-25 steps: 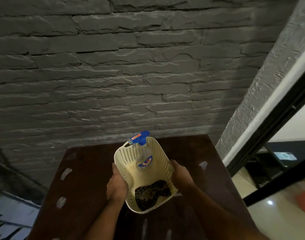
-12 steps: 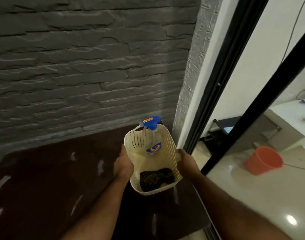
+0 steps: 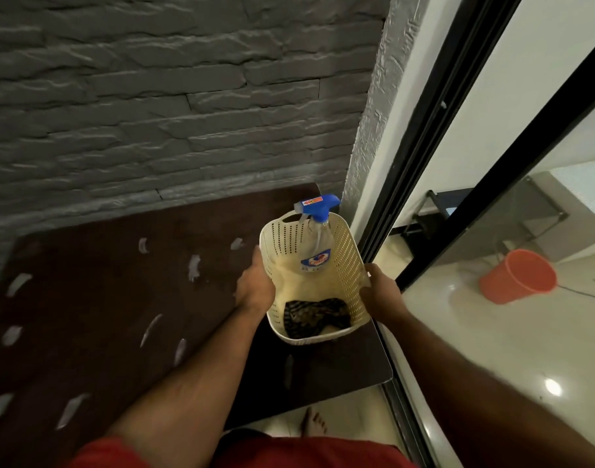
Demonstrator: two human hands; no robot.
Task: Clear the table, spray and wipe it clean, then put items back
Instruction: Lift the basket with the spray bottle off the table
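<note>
Because I am working across from my left, the lines run that way.
Table (image 3: 97, 319): dark top against the brick wall (image 3: 154, 96), bare except for pale smears, which I judge to be what the wipe is for.
Left hand (image 3: 255, 288): wrapped on the left wall of the basket (image 3: 352, 282), fingers behind it, so the load cannot tip toward the table.
Basket: gripped from both sides over the table's right end; whether it rests there or hangs just above, I cannot tell.
Spray bottle (image 3: 318, 241): inside, leaning on the far wall, blue trigger head above the rim, so it rides without rolling.
Cloth (image 3: 316, 317): patterned, bunched on the basket floor at the near end.
Right hand (image 3: 379, 292): clasping the right wall, thumb over the rim, matching the left so the basket stays level.
Bucket (image 3: 517, 276): orange, on the floor beyond the glass, well apart.
</note>
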